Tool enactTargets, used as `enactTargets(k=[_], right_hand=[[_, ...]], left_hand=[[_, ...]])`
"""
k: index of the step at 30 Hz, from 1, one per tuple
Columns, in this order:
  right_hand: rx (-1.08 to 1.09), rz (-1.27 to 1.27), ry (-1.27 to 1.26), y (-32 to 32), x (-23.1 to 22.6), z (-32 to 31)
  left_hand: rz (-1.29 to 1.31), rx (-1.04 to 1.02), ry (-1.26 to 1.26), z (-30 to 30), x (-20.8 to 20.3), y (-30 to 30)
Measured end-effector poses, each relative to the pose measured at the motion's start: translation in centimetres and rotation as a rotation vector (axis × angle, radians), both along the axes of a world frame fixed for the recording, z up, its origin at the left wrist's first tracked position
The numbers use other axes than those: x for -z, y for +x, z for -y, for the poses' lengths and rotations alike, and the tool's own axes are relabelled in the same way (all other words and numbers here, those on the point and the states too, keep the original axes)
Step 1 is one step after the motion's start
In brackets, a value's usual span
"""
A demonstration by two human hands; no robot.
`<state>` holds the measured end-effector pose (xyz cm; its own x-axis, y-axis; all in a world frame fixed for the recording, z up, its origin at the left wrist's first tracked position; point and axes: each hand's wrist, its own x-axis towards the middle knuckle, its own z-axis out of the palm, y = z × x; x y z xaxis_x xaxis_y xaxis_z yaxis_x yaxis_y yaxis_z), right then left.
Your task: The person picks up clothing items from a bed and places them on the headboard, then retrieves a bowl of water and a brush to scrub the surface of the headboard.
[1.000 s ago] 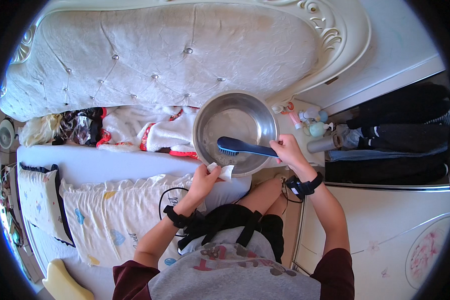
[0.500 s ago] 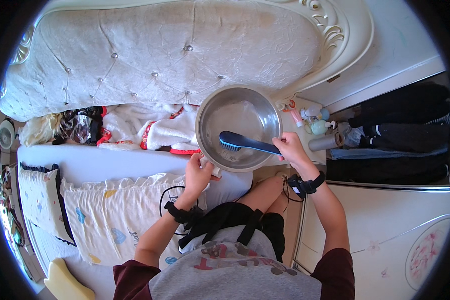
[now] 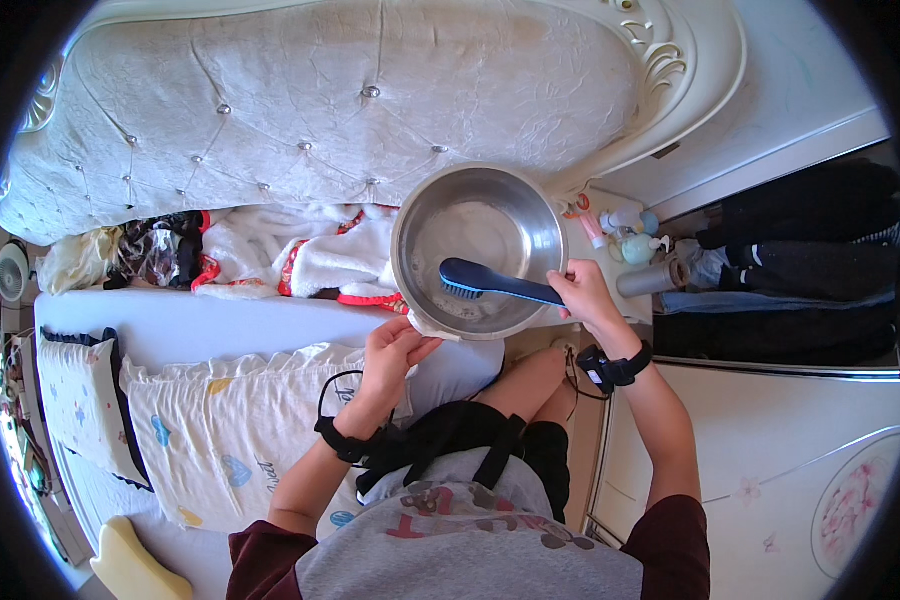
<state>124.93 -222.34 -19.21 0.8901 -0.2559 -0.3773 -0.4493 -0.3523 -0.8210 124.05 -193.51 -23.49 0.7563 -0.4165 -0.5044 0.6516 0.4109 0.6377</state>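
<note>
A round stainless steel basin (image 3: 545,225) holds a little cloudy, foamy liquid and stands in front of me, near the padded headboard. My right hand (image 3: 582,292) grips the handle end of a dark blue scrub brush (image 3: 500,283) at the basin's right rim. The brush lies across the bowl, its blue bristles down over the liquid. At the near-left rim, my left hand (image 3: 398,352) has its fingers on a small white cloth (image 3: 432,329) pressed against the basin's edge. Part of that cloth is hidden by the fingers and the rim.
White, red-trimmed fleece (image 3: 345,262) and dark clothing lie along the headboard (image 3: 300,110). A patterned pillow (image 3: 225,430) rests on the bed to the left. Bottles (image 3: 638,248) and a grey cylinder (image 3: 653,281) stand right of the basin, beside an open compartment of dark clothes (image 3: 800,270).
My left hand has shifted slightly, its fingers now straighter, and the white cloth has moved up against the basin rim. The brush and right hand have barely moved.
</note>
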Motion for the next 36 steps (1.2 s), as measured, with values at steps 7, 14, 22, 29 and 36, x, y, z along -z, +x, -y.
enactTargets(k=[7, 14, 22, 29, 36], right_hand=[[-0.015, -0.015, 0.015, -0.3, 0.4, 0.3], [0.001, -0.051, 0.060, -0.3, -0.3, -0.6], [-0.029, 0.035, 0.017, 0.0, -0.5, -0.8], [-0.014, 0.017, 0.096, 0.0, -1.3, -2.1], [0.019, -0.037, 0.091, 0.2, -0.6, -2.1]], left_hand=[[0.057, 0.069, 0.026, 0.3, 1.8, -0.3], [0.157, 0.032, 0.007, 1.0, 2.0, -0.1], [0.217, -0.159, 0.084, 2.6, 1.8, -0.2], [0.262, -0.188, 0.223, 2.3, 2.1, 0.2], [-0.062, -0.033, -0.045, 1.0, 1.4, 0.9]])
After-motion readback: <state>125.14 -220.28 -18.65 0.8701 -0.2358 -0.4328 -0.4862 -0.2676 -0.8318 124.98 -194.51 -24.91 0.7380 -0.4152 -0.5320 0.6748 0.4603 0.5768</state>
